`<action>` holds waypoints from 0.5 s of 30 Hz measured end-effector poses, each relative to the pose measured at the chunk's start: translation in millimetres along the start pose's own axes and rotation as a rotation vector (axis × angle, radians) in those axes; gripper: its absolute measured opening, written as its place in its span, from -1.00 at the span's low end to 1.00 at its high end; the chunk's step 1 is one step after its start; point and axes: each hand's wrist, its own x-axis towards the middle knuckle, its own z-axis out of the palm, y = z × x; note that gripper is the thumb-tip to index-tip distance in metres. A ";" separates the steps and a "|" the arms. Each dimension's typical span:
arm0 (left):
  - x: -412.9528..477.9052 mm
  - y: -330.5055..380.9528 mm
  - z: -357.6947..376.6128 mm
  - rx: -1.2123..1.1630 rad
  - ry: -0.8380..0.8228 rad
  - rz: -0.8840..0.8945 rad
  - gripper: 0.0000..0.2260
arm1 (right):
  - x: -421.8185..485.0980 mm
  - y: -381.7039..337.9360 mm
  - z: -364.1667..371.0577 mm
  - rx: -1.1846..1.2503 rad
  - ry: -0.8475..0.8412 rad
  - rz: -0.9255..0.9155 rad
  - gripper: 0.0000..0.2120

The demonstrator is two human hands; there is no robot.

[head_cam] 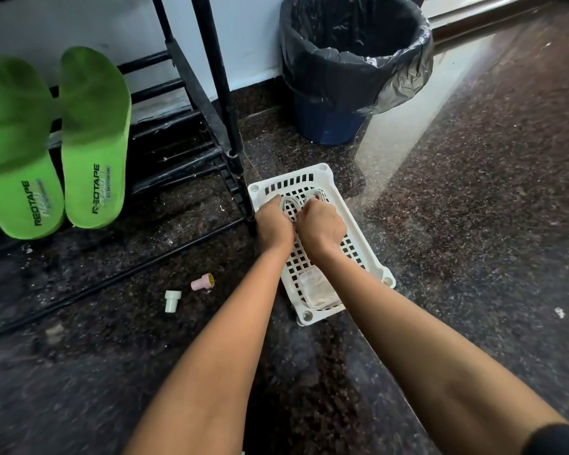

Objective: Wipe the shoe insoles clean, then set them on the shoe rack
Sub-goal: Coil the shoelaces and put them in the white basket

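Reaching into the white basket (pixel 256 188), left hand (pixel 273 224) and right hand (pixel 321 226) clutch pale coils (pixel 289 201); green insoles (pixel 92 136) lie well left of it, heels toward us, left hand closer.

Fingertips of left hand (pixel 273 224) and right hand (pixel 321 226) curl under, unseen. Pale looped cords (pixel 288 201) half covered by the knuckles. Clear plastic tub (pixel 311 285) behind right hand, partly under forearm. Far left of hands, green foam insole (pixel 14 142) blurred, edge-clipped.

Glossy speckled stone floor (pixel 473 192); plastic basket (pixel 358 205)
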 end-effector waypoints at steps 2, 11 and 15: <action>-1.4 1.2 -2.9 0.005 -0.030 -0.010 -0.64 | 0.6 0.8 0.1 -0.001 0.000 -0.011 -0.79; -29.7 -4.0 -46.8 -0.185 -0.089 0.048 -0.68 | -35.9 13.1 -21.9 0.258 0.206 -0.136 -0.82; -49.7 -34.0 -78.3 -0.313 -0.032 0.037 -0.76 | -78.0 9.8 -25.3 0.425 0.250 -0.275 -0.88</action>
